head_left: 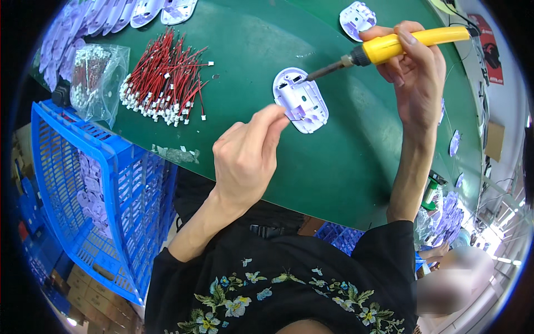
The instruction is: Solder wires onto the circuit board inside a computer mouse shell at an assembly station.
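My right hand [413, 64] is closed round the yellow handle of a soldering iron [397, 47]. The iron's dark tip reaches down and left to the upper edge of a pale lilac plastic shell [302, 102], which lies on the green table. Whether the tip touches the shell, I cannot tell. At the shell's lower left side, my left hand [247, 147] has thumb and forefinger pinched together. What is between those fingertips, if anything, is hidden. The shell shows moulded ribs, slots and a dark part near its top.
Left of the shell lies a pile of red wires with white connectors [169, 83], beside a clear bag [94, 80] of similar ones. More lilac shells [103, 16] crowd the far left; another shell [357, 20] lies far right. A blue crate [111, 183] stands at the left table edge.
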A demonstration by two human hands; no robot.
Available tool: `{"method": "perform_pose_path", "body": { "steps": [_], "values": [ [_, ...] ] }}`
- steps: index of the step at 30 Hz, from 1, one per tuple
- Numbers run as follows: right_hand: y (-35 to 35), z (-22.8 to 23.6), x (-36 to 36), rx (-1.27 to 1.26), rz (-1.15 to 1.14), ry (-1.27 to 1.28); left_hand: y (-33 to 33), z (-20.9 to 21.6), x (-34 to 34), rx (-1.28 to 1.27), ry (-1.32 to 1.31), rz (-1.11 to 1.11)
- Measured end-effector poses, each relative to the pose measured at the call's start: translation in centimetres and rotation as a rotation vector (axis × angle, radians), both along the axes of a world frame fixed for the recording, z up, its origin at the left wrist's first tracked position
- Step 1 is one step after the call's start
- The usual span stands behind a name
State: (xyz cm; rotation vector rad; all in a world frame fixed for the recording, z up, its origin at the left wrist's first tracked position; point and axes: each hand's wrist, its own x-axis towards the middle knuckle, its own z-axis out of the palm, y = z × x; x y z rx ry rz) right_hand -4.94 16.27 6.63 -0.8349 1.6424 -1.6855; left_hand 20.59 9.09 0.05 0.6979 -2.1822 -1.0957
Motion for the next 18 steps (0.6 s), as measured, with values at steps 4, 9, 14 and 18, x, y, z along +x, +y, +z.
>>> {"method": "perform_pose_path", "body": {
  "steps": [4,9,14,18],
  "values": [
    [-1.7,-1.1,0.9,-0.012,-0.001,0.012,-0.8,-0.6,-0.6,-0.194,-0.040,0.119],
    [-1.7,-1.9,1.3,0.028,-0.023,-0.001,-1.4,-1.3,-0.7,-0.153,-0.021,0.188],
    [-1.5,-2.6,0.5,-0.010,-0.028,-0.037,-2.2,-1.1,-1.5,-0.147,0.018,0.204],
    [-1.4,-3.2,0.2,-0.033,-0.002,-0.074,-2.5,-1.2,-1.9,-0.131,0.024,0.208]
  ]
}}
